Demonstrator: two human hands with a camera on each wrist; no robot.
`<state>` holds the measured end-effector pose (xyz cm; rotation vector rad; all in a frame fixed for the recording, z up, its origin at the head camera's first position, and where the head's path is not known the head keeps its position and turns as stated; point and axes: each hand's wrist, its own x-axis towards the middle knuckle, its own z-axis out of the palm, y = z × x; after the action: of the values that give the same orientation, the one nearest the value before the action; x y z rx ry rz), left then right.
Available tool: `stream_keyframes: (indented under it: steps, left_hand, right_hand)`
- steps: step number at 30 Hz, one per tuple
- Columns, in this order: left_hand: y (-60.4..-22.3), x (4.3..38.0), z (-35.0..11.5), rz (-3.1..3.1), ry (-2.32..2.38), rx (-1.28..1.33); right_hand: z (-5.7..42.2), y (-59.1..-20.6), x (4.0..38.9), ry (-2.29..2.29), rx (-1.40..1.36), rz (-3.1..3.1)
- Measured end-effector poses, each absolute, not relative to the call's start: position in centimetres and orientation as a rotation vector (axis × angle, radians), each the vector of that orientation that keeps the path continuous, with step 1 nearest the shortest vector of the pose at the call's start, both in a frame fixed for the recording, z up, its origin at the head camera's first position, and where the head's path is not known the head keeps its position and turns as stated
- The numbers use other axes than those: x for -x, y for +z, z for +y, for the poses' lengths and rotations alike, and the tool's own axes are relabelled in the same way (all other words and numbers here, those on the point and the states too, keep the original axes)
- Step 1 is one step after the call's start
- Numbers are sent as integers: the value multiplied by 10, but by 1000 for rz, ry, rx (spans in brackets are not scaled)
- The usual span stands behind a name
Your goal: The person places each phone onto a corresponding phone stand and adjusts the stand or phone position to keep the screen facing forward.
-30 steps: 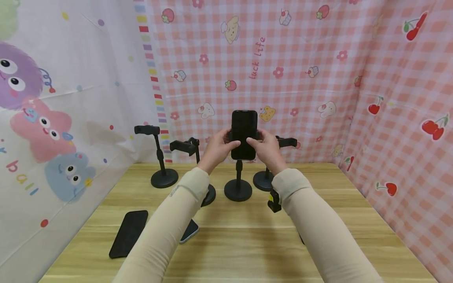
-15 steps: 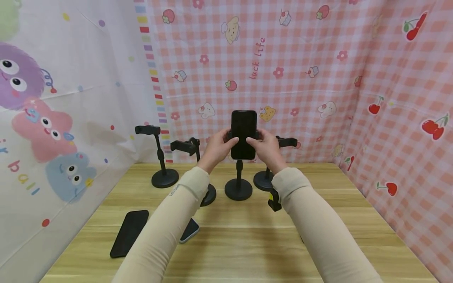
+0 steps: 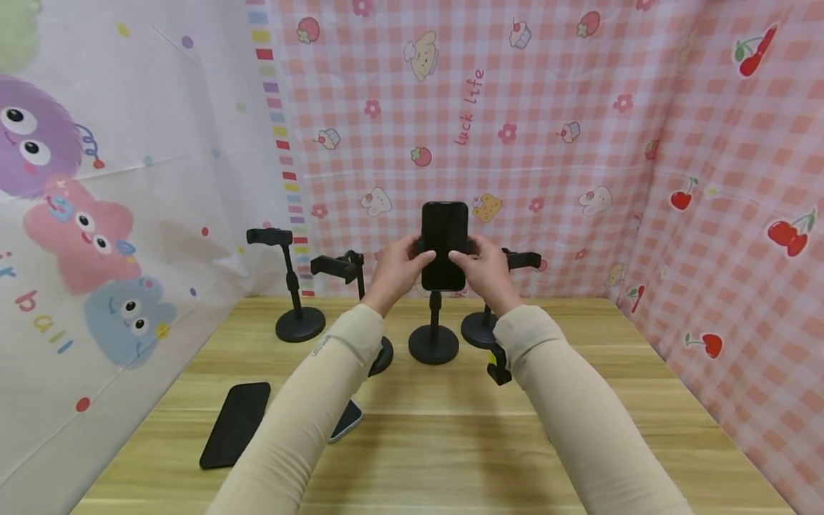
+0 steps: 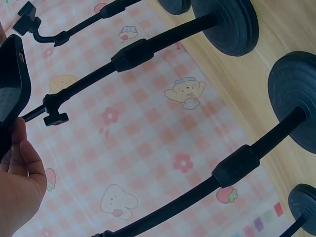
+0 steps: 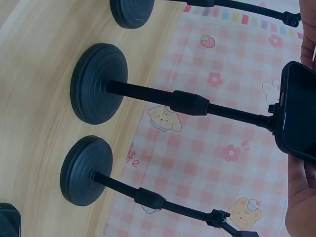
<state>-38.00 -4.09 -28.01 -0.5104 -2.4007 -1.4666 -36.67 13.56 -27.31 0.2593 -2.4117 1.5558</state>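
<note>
A black smartphone [image 3: 445,239] stands upright, screen toward me, at the head of a black phone stand [image 3: 434,345] in the middle. My left hand [image 3: 400,272] grips its left side, thumb on the front and fingers behind. From the other side my right hand [image 3: 486,270] does the same, thumb near the screen's right edge. The stand's clamp is mostly hidden behind the phone and fingers. At the left edge of the left wrist view are the phone's corner and my left hand [image 4: 22,197]. The right wrist view shows the stand's pole [image 5: 190,102] meeting the phone's lower end.
Other black phone stands are at the far left [image 3: 300,325], behind my left wrist [image 3: 335,267] and at the right [image 3: 479,329]. A black phone [image 3: 235,425] and a partly covered phone [image 3: 346,420] lie on the wooden table [image 3: 438,458]. A black clamp [image 3: 498,373] is beside my right sleeve.
</note>
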Motion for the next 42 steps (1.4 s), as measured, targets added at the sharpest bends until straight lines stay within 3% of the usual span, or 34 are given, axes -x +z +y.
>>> stream_keyframes:
  steps: [42]
  left_hand:
    - [-278, 380, -41, -2413, -1390, 511]
  right_hand:
    - [131, -269, 363, 1575, -215, -2428]
